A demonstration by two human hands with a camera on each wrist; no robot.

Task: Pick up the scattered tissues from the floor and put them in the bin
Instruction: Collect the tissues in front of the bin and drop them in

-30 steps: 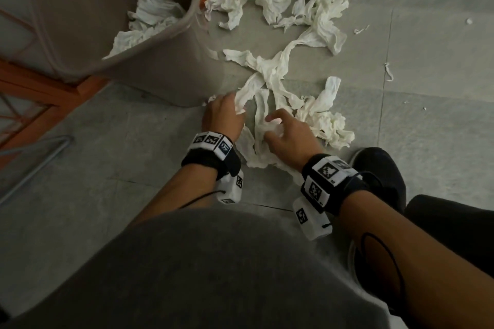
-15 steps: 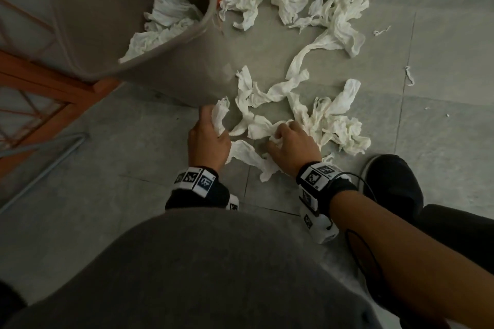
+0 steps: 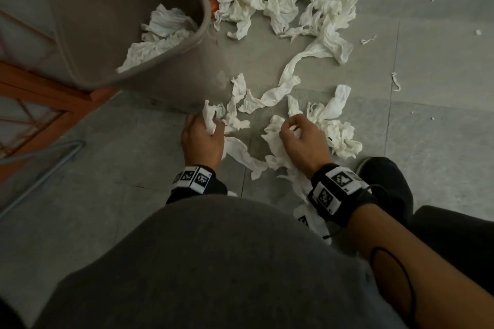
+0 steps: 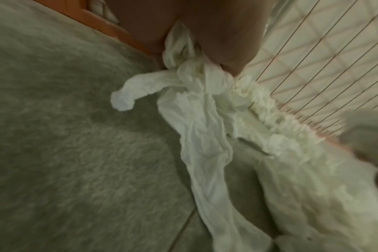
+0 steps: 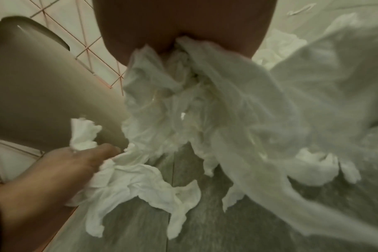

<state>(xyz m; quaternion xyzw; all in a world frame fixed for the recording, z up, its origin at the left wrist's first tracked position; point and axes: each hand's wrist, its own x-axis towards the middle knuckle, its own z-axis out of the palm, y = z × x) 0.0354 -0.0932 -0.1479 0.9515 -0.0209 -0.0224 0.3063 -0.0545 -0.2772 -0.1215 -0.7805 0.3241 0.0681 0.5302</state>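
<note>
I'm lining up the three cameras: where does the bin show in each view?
Head: the bin fills the upper left, tissues inside, its wall just above the left hand.
Left wrist: too blurred to tell whether the bin shows.
Right wrist: bin at the left, above the left hand.
Shared landmark: the left hand gripping a tissue beside the bin wall, seen in head and right wrist views.

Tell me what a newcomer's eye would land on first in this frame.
First, the big heap of crumpled white tissues strewn over the grey floor at the top of the head view. Next, both hands low by the bin's base: the left hand grips a tissue strip and the right hand pinches another bunch. The grey bin at upper left already holds some tissues.
</note>
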